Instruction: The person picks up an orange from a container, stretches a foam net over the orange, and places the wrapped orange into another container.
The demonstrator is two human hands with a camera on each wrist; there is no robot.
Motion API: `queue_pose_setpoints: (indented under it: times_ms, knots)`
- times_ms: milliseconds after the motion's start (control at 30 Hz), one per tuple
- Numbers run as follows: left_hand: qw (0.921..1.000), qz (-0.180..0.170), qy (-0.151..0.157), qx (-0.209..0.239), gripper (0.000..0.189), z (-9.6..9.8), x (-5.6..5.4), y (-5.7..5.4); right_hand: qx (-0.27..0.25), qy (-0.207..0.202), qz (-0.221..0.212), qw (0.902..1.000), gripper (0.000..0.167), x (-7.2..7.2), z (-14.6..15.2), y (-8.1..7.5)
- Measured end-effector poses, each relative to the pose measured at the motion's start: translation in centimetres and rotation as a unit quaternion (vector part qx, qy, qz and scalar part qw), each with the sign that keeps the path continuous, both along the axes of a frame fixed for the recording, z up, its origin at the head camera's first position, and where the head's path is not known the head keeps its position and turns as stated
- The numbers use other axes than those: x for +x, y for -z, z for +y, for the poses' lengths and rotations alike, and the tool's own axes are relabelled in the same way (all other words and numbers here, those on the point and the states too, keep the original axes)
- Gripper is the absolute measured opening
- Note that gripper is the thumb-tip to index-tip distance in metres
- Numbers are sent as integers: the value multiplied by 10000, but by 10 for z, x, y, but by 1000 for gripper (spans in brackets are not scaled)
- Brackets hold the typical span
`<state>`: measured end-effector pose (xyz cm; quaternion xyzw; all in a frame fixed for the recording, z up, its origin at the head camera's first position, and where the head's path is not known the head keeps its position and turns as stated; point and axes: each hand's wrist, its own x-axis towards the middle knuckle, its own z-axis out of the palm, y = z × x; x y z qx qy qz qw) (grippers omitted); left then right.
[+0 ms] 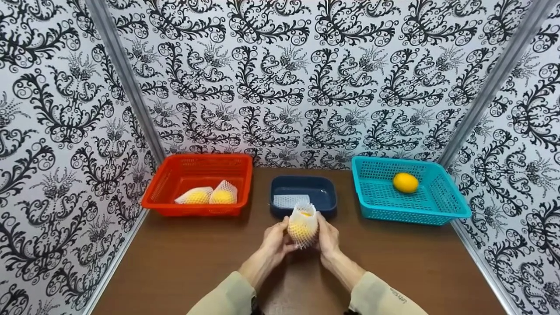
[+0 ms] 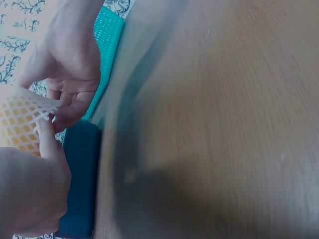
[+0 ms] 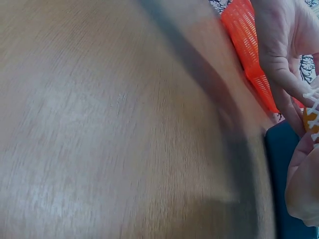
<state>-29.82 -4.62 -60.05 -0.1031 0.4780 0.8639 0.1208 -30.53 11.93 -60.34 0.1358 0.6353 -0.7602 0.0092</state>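
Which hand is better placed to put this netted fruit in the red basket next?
Probably the left hand: it holds the fruit on the side nearer the red basket, while the right hand sits farther away.

Pale cream left sleeve (image 1: pixel 225 297), matching right sleeve (image 1: pixel 383 299) with dark lettering (image 1: pixel 398 296), black bits (image 1: pixel 254 305) beside both

Taking the netted fruit (image 1: pixel 302 228) between the left hand (image 1: pixel 275 238) and right hand (image 1: pixel 329 236) as the clock's centre, the blue box (image 1: pixel 323 199) blocks 12 o'clock at low height, the patterned wall (image 1: pixel 280 87) behind it. Narrow strips of table (image 1: pixel 175 262) offer passage between 10 and 11, beside the red basket's (image 1: pixel 197 211) raised rim, and between 1 and 2, beside the teal basket's (image 1: pixel 407 215). Wider room lies around 8 and 4, outside the forearms (image 1: pixel 258 264).
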Motion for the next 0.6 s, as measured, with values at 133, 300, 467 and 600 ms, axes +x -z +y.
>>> queue_pose_setpoints:
  times_ms: [133,300,467,600]
  knots:
    - [9998,-110,-33,-171,41,-2,0,3,-187,-112,-43,9998,26,-2,-1,-1]
    - [9992,-241,-127,-300,34,-3,1,7,-236,-264,41,9994,35,-5,-4,0]
    - [9988,-262,-225,-355,36,-3,0,8,-118,-223,111,9996,35,-6,-6,4]
    - [9978,-330,-385,-432,33,-3,0,8,114,-216,269,9993,32,-6,-6,7]
